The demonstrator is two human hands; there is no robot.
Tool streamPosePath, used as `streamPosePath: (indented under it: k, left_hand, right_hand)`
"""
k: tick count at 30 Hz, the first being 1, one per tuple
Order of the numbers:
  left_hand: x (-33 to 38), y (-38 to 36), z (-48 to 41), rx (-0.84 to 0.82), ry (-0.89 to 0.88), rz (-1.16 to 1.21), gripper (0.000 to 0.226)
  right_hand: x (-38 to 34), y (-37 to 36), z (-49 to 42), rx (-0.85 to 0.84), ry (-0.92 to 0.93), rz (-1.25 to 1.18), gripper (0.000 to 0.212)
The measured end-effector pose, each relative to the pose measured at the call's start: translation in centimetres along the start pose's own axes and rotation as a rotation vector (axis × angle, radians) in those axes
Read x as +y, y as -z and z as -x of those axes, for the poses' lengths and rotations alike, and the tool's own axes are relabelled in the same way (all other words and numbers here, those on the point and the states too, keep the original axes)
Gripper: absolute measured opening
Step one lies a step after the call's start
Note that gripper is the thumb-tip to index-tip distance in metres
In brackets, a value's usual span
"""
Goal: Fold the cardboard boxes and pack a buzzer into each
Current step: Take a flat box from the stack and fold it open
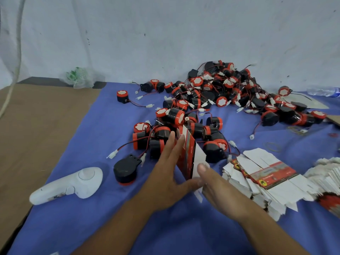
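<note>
Left hand [165,172] and right hand [214,183], fingers straight, flat against the box [189,155] sandwiched between them, buzzers [220,92] just beyond.

Black-and-red buzzers [211,96] with thin wires are lying heaped toward the cloth's [92,218] far right. A flat red-and-white box [189,155] is standing on edge nearer the front edge, and more flat boxes [272,174] are lying stacked just right of it.

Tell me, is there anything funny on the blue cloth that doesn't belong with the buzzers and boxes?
Yes. A white handheld controller lies on the blue cloth, left of the buzzers. It is neither buzzer nor box, so it looks out of place.
</note>
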State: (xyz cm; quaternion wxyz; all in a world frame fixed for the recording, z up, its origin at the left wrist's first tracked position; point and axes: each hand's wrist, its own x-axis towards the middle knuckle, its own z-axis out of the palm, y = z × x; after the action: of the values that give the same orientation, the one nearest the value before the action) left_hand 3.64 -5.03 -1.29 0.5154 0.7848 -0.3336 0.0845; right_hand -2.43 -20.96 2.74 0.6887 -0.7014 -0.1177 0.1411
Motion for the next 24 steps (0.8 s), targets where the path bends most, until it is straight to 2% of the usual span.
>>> streamPosePath:
  k: [2,4,7,9,12,15,18,21,23,24]
  left_hand:
    - [0.1,0.0,0.0,-0.011,0.001,0.043,0.102]
    - [0.1,0.0,0.1,-0.039,0.028,0.119,0.106]
    - [0.3,0.3,0.2,-0.070,0.023,0.146,0.099]
    - [0.5,0.7,0.2,-0.065,0.001,0.148,0.092]
    - [0.9,1.0,0.2,-0.028,-0.022,0.155,0.076]
    - [1.5,0.5,0.3,0.062,-0.012,0.097,0.072]
    - [1.4,-0.3,0.1,0.228,0.016,0.040,0.071]
    - [1.2,-0.5,-0.1,0.318,0.014,-0.006,0.071]
    - [1.5,-0.4,-0.1,0.348,0.039,0.083,0.077]
    - [1.7,-0.4,-0.1,0.357,0.042,0.141,0.079]
  right_hand:
    - [1.0,0.4,-0.2,-0.009,0.071,0.083,0.065]
    - [1.3,0.5,-0.4,-0.052,0.111,0.120,0.070]
    - [1.0,0.9,-0.7,-0.043,0.198,0.164,0.074]
    - [0.9,1.4,-1.1,0.038,0.255,0.165,0.067]
    - [0.5,1.7,-1.4,0.128,0.348,0.202,0.044]
    - [0.5,1.6,-1.2,0.250,0.484,0.491,0.031]
    - [1.3,1.1,-1.5,0.335,0.644,0.847,0.036]
    - [1.6,0.4,-2.3,0.531,0.751,1.129,0.034]
    - [1.3,0.2,-2.6,0.618,0.699,1.181,0.039]
    - [1.1,0.1,-2.6,0.640,0.642,1.121,0.044]
